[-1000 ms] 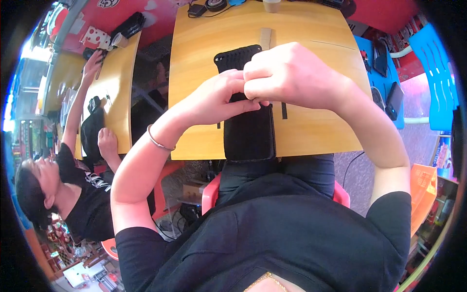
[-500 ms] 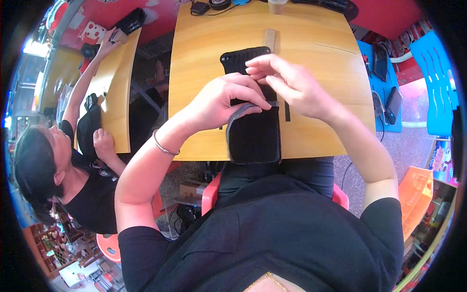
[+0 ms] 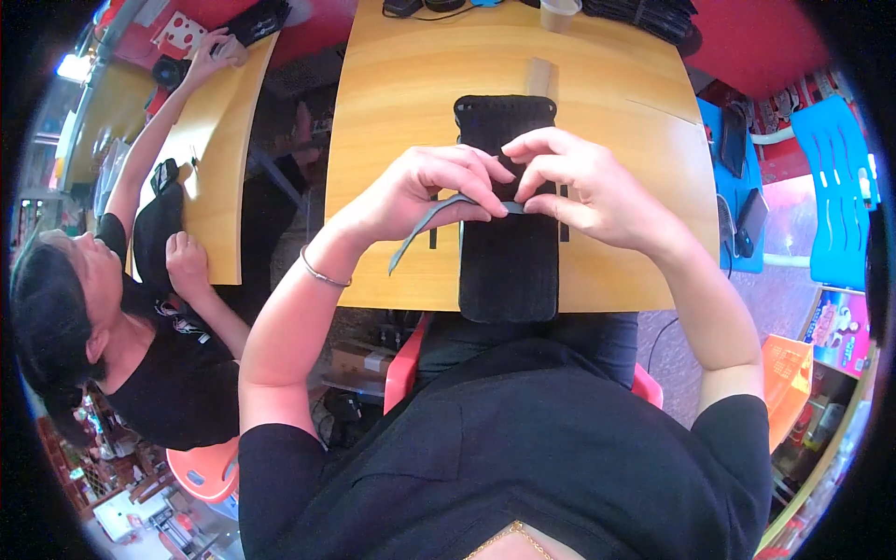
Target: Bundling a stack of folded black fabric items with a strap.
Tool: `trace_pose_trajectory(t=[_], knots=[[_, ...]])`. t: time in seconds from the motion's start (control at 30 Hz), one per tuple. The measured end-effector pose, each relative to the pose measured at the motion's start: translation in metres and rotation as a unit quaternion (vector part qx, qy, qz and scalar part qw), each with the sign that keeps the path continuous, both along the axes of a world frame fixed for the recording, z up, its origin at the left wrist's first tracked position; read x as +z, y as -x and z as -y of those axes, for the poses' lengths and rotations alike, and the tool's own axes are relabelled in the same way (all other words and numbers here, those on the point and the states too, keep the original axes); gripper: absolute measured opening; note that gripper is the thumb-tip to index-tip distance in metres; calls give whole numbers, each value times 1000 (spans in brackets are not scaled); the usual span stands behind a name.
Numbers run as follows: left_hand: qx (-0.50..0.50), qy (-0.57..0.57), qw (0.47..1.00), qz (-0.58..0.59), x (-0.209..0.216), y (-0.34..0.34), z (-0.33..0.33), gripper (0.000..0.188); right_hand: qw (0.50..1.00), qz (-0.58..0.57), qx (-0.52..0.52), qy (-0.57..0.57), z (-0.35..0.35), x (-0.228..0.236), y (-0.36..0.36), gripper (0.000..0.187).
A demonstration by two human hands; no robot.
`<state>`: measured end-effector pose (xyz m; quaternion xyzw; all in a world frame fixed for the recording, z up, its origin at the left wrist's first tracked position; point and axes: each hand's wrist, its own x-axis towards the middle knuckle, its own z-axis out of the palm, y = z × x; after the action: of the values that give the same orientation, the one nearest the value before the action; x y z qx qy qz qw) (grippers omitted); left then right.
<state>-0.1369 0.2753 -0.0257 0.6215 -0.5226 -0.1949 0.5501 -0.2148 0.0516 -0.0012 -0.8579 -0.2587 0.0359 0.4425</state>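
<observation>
A long black fabric panel [image 3: 509,271] with a row of small holes or slots along its far end lies lengthwise before me, its near end reaching over the table edge. Above its middle, my left hand [image 3: 420,191] pinches a thin grey strip [image 3: 411,245], whose loose tail hangs down to the left. My right hand [image 3: 593,196] has its thumb and forefinger closed at the strip's other end, the remaining fingers curled loosely. Short dark bars show on the wood at both sides of the panel, partly hidden by my hands.
The wooden table [image 3: 635,266] has a small tan block [image 3: 539,77] beyond the panel. At the far edge stand a cup [image 3: 559,13] and a stack of black pieces [image 3: 644,17]. Phones lie on a blue stool [image 3: 742,252] at right. A co-worker [image 3: 140,345] sits at left.
The grey strip has come away from the panel's near part, its tail now hanging left. My right hand has closed in on the strip's end. The panel lies straighter.
</observation>
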Motion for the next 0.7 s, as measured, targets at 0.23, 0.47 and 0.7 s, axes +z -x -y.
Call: trace_pose_trajectory(t=[0.23,0.47,0.7], knots=[[-18,30,999,-6,-8,-6,-10,13,999,9,-18,30,-5,2,-2,8],[8,78,997,4,-20,-11,-26,12,999,2,-24,27,-7,1,-4,9],[5,56,992,-110,-42,-5,-50,9,998,-47,-36,37,-8,6,-5,10]])
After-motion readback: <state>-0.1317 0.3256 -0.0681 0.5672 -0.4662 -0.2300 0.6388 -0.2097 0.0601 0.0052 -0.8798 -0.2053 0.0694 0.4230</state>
